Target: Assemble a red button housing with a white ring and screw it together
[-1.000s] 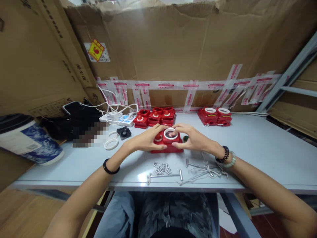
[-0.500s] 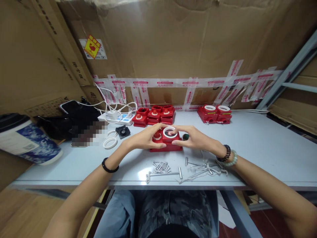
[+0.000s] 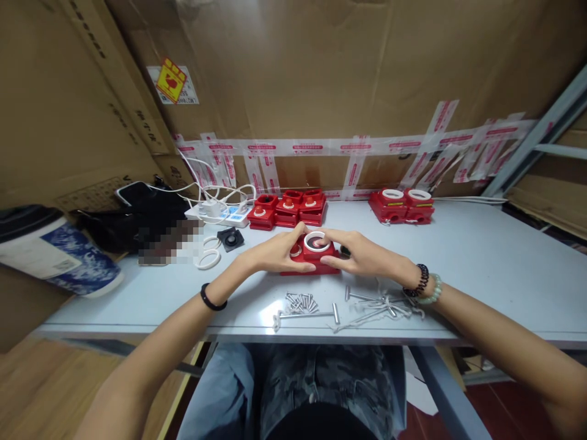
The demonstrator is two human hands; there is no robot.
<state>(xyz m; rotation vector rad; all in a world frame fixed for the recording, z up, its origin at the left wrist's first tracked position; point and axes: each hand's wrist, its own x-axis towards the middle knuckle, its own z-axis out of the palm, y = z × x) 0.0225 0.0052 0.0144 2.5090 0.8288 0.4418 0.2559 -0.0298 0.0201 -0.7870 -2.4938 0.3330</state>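
Note:
In the middle of the table sits a red housing (image 3: pixel 316 269) with a white ring (image 3: pixel 317 242) around a round opening on its top. My left hand (image 3: pixel 280 252) grips it from the left, thumb along the front and fingers toward the back, partly covering a second round fitting. From the right, my right hand (image 3: pixel 362 252) holds the housing, thumb at the front, with a fingertip inside the white ring. A small dark round piece (image 3: pixel 345 250) shows beside the right fingers, partly hidden.
Several screws (image 3: pixel 301 302) and a T-handled tool (image 3: pixel 312 315) lie in front, beside string-tied tools (image 3: pixel 385 304). More red housings (image 3: pixel 287 211) stand behind, others (image 3: pixel 401 206) at back right. Loose white rings (image 3: pixel 209 259), a black square part (image 3: pixel 230 239), a power strip (image 3: pixel 220 214) and a cup (image 3: pixel 59 250) are left.
My left hand has shifted slightly right and covers more of the left fitting. The right fingertip stays inside the ring. The whole view has moved a little.

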